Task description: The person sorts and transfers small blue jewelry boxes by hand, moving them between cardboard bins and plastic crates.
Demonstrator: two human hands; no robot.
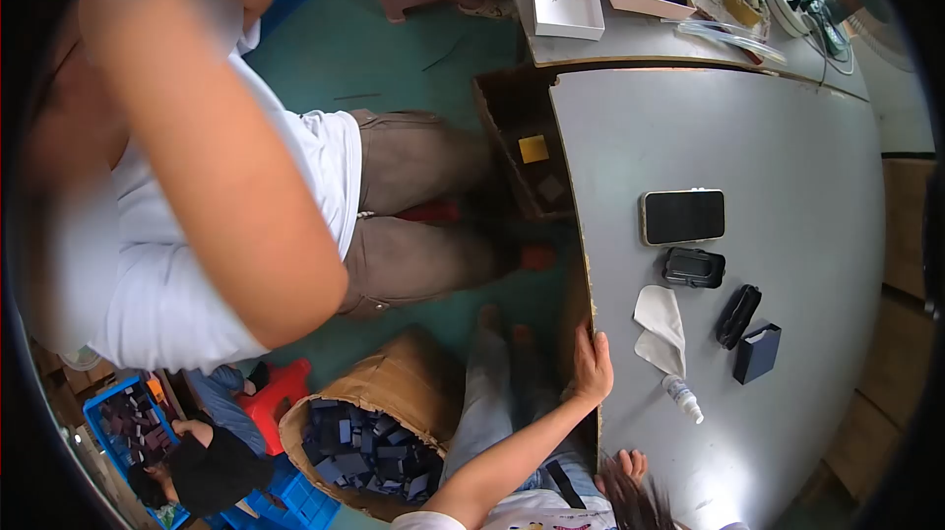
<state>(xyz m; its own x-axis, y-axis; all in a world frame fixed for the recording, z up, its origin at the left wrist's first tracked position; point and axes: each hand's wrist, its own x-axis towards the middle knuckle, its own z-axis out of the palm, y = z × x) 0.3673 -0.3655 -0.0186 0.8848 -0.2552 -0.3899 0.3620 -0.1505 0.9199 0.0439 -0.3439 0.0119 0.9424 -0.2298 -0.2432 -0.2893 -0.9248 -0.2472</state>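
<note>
My left hand [593,369] rests at the edge of the grey table [787,136], fingers stretched along the rim, holding nothing. Lower down, my right hand [633,466] lies at the same edge, partly covered by hair; its visible fingers are apart and hold nothing. Nearest to both hands are a white cloth [661,327] and a small white bottle [683,398] lying on its side. Beyond them lie a phone [683,216] with a dark screen, a small black case [694,268], a black oblong item [738,316] and a dark blue box [757,354].
Another person in a white shirt [197,299] sits at the left, arm raised. A big carton [404,368] of small dark blue boxes stands beside my legs. A second table [630,43] holds trays and cables. A further person [212,466] is near blue crates.
</note>
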